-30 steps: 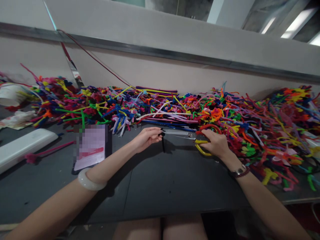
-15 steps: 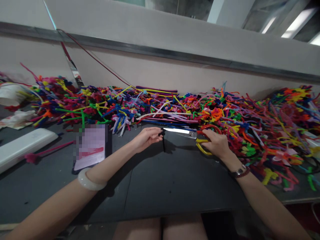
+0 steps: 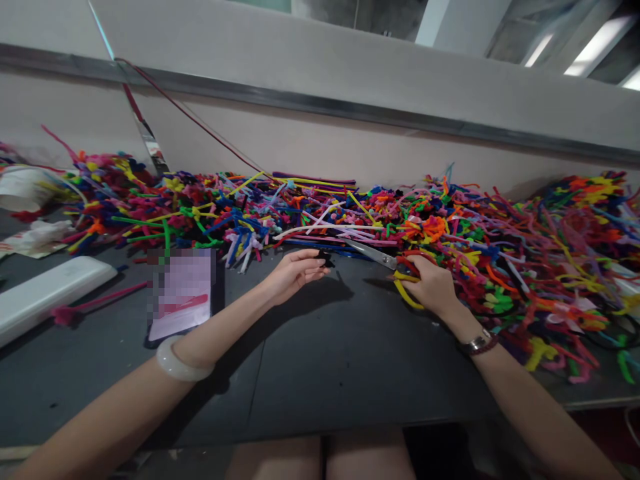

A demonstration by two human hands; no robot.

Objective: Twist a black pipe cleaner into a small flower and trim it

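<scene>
Near the middle of the dark table (image 3: pixel 310 373), my left hand (image 3: pixel 295 275) pinches a small black fuzzy piece (image 3: pixel 326 259) between thumb and fingers. My right hand (image 3: pixel 434 285) is wrapped round the handles of a pair of scissors (image 3: pixel 373 255), which have red and yellow grips. The blades point left toward the black piece without touching it and look parted. Behind both hands lies a long heap of colourful pipe cleaners (image 3: pixel 240 207), some bent into small shapes and some straight.
A phone (image 3: pixel 183 300) lies left of my left forearm. Further left are a white elongated case (image 3: pixel 55 293), a pink pipe cleaner (image 3: pixel 107 299), a crumpled wrapper (image 3: pixel 37 239) and a white cup (image 3: pixel 23 189). A wall (image 3: pixel 325 143) with a thin red cord rises behind the heap.
The scissor blades have parted and drawn away from the black piece. The dark strand that hung below my left fingers no longer shows there.
</scene>
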